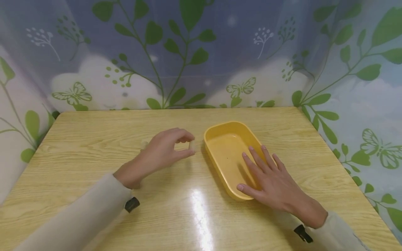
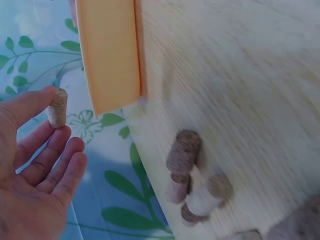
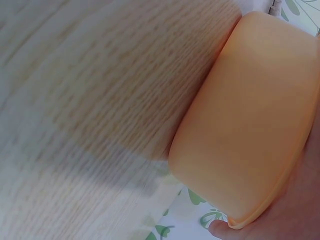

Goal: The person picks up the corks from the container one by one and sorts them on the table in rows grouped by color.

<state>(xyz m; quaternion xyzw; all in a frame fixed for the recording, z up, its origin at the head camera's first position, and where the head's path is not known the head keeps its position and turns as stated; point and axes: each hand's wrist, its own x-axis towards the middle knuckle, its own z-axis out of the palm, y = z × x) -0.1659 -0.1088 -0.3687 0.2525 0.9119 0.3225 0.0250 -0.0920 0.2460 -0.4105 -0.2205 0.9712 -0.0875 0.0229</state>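
Between thumb and fingertips, my left hand (image 1: 161, 148) pinches a small tapered cork stopper (image 2: 58, 109), held up in the air. The cork is just left of a yellow-orange plastic box (image 1: 222, 151), apart from its rim. My right hand (image 1: 276, 184) lies with spread, straight fingers over the box's near right side, the thumb across the near end. The right wrist view shows the box's outer wall (image 3: 250, 115) close up, with part of the right hand along its rim. Inside the box, the visible floor is bare.
On the wooden table (image 1: 94, 139), several more corks (image 2: 184, 151) lie in a loose group, best seen in the left wrist view. The left arm mostly hides them in the head view. A leaf-patterned cloth (image 1: 188, 69) stands behind the table and at its sides.
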